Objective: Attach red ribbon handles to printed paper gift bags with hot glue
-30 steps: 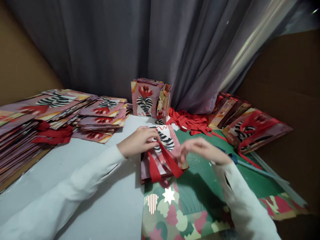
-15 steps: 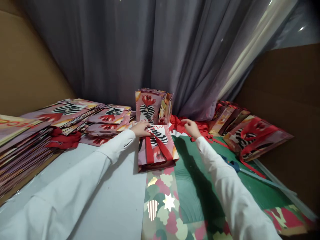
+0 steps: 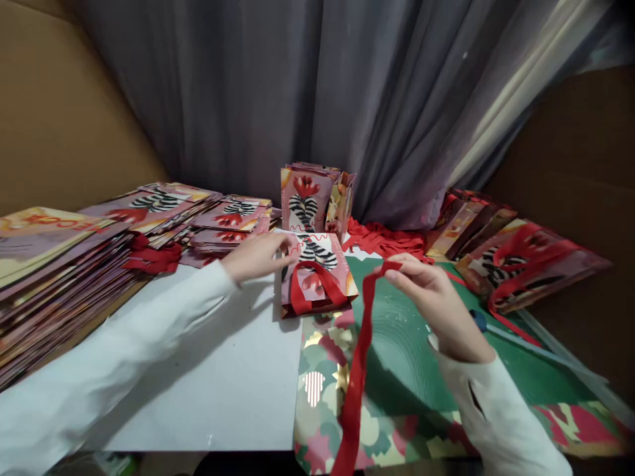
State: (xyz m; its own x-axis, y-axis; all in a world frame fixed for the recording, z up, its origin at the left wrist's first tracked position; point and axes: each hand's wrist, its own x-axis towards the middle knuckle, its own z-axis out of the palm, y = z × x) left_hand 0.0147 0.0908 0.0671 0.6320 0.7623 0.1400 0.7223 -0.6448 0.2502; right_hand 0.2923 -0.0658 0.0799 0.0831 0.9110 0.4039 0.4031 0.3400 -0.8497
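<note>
A red ribbon (image 3: 362, 344) hangs from the pinched fingers of my right hand (image 3: 429, 291), over the green mat, and runs down past the table's front edge. My left hand (image 3: 260, 256) is just left of a pink paper gift bag (image 3: 342, 261), thumb and fingers apart with nothing between them; whether a fingertip touches the bag's edge I cannot tell. The bag lies flat, printed with a black-and-white striped figure and red flowers. A red ribbon handle (image 3: 333, 289) loops over the end nearer me.
Behind the bag stand upright gift bags (image 3: 305, 198) and a heap of red ribbons (image 3: 389, 239). Stacks of flat bags (image 3: 59, 291) fill the left side. More bags with ribbons (image 3: 526, 264) lean at right, near a blue-handled tool (image 3: 479, 320). Cardboard walls and a grey curtain enclose the table.
My right hand has come back towards me from the ribbon heap, bringing a red ribbon. My left hand has drawn off the bag to its left, and the handle loop now lies rounder.
</note>
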